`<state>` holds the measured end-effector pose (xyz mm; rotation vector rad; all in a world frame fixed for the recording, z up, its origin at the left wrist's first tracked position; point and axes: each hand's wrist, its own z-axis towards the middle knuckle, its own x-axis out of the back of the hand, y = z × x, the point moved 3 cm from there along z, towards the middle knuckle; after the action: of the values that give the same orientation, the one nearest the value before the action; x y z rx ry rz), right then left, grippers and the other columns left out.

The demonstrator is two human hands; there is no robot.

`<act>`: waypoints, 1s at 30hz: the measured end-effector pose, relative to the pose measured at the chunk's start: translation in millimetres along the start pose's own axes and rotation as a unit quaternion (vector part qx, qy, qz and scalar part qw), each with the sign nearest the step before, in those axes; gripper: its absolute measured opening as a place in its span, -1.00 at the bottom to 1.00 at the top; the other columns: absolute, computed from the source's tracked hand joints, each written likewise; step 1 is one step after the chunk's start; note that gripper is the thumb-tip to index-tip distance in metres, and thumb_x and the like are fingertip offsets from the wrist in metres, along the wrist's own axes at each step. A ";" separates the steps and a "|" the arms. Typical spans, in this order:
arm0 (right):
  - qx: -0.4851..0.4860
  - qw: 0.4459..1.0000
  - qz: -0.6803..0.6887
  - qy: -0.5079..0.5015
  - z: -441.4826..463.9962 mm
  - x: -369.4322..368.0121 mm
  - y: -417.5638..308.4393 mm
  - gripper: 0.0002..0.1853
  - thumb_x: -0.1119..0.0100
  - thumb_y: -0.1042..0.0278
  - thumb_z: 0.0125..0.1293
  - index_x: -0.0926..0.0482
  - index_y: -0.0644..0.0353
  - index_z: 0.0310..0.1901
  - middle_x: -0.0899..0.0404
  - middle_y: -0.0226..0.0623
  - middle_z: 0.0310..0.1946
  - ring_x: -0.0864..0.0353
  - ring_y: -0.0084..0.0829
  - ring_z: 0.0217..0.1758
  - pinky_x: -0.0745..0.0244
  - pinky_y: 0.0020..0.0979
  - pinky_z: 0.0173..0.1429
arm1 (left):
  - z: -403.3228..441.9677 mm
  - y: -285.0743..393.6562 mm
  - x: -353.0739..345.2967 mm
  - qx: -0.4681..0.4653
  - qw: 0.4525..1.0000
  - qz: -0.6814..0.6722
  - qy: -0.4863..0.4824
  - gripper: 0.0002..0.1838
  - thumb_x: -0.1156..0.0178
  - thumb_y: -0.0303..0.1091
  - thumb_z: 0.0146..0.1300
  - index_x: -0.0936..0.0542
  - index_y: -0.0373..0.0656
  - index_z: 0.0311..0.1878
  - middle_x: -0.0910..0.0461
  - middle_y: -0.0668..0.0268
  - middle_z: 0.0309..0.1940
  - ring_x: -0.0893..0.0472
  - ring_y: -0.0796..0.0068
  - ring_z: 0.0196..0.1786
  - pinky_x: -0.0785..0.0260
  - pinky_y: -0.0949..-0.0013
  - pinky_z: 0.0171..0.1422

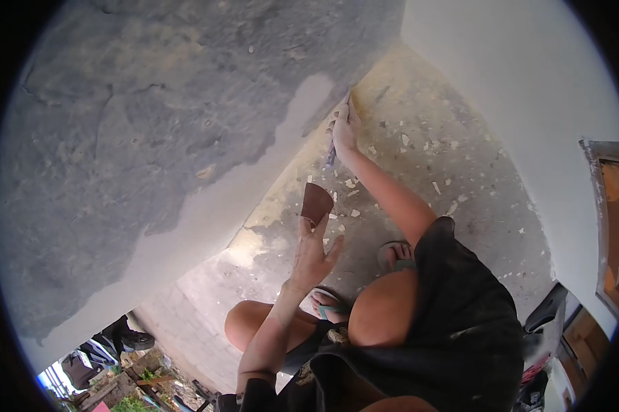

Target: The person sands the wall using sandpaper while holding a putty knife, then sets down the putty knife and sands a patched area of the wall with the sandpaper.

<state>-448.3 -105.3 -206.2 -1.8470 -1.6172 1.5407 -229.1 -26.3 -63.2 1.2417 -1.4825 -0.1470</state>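
Observation:
My left hand (309, 257) pinches a folded piece of brown sandpaper (317, 204) between its fingers, with the thumb apart. It hovers above the floor near the wall's foot. My right hand (346, 130) is closed round a slim scraper (331, 155); one end sticks out below the fist, and its thin tip points up at the line where wall and floor meet. Beside it, the grey wall (165, 103) has rough, worn patches and a smooth pale strip (186, 220) along its lower edge.
Pale flakes and dust lie over the concrete floor (453, 172). A white wall (515, 62) closes off the right side, with a wooden frame (608, 226) in it. My sandalled feet (329, 305) are under me. Planks, plants and dark objects (121, 336) lie at lower left.

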 end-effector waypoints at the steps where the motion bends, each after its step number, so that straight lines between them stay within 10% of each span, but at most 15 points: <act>1: -0.018 1.000 -0.003 0.007 -0.2 1.5 4.4 -0.75 0.16 0.24 0.51 -0.41 0.04 0.12 -0.25 -0.51 -0.42 -0.19 -0.69 -0.61 -0.16 -0.56 -0.59 | -0.6 -0.7 0.8 0.008 1.000 0.002 -0.007 -0.39 -0.24 -0.26 0.24 -0.38 -0.47 0.24 -0.33 -0.24 -0.02 -0.41 -0.16 0.02 -0.29 0.05 0.15; 18: -0.027 0.999 -0.008 -0.027 -9.9 -1.7 11.2 -0.49 0.21 0.29 0.55 -0.12 -0.09 0.49 -0.22 -0.58 -0.46 -0.12 -0.74 -0.64 -0.12 -0.60 -0.62 | -4.8 -2.3 2.1 -0.036 0.998 0.052 0.010 -0.43 -0.26 -0.27 0.25 -0.41 -0.36 0.27 -0.30 -0.11 -0.01 -0.48 0.05 -0.05 -0.56 0.27 -0.09; 22: 0.197 0.952 -0.233 -0.009 22.8 18.6 50.8 -0.48 0.31 0.38 0.54 -0.03 0.18 0.49 -0.38 -0.16 0.26 -0.47 -0.51 -0.17 -0.42 -0.51 -0.10 | -4.1 7.4 3.9 0.009 1.000 0.003 -0.023 -0.39 -0.24 -0.26 0.25 -0.37 -0.47 0.26 -0.33 -0.29 0.00 -0.41 -0.24 0.06 -0.31 0.04 0.16; 26: 0.088 0.994 -0.061 -0.036 -10.7 -8.3 13.5 -0.47 0.34 0.43 0.53 0.04 0.31 0.48 -0.05 -0.13 0.47 -0.12 -0.34 0.41 -0.02 -0.41 0.43 | -5.8 1.1 -0.3 -0.010 1.000 0.009 -0.022 -0.40 -0.24 -0.26 0.25 -0.37 -0.46 0.26 -0.32 -0.35 0.04 -0.38 -0.28 0.11 -0.29 0.02 0.19; 30: 0.042 0.997 -0.055 -0.046 -46.5 -7.6 -12.6 -0.48 0.30 0.34 0.56 -0.01 0.09 0.51 -0.14 -0.44 -0.19 -0.07 -0.59 -0.28 -0.10 -0.54 -0.24 | -5.1 1.5 -0.6 -0.005 1.000 0.009 -0.025 -0.40 -0.23 -0.26 0.26 -0.37 -0.46 0.26 -0.32 -0.36 0.05 -0.35 -0.30 0.15 -0.26 0.02 0.24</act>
<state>-417.0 -87.0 -173.6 -1.6387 -1.6378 1.6415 -226.1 -22.6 -60.8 1.2237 -1.5345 -0.1739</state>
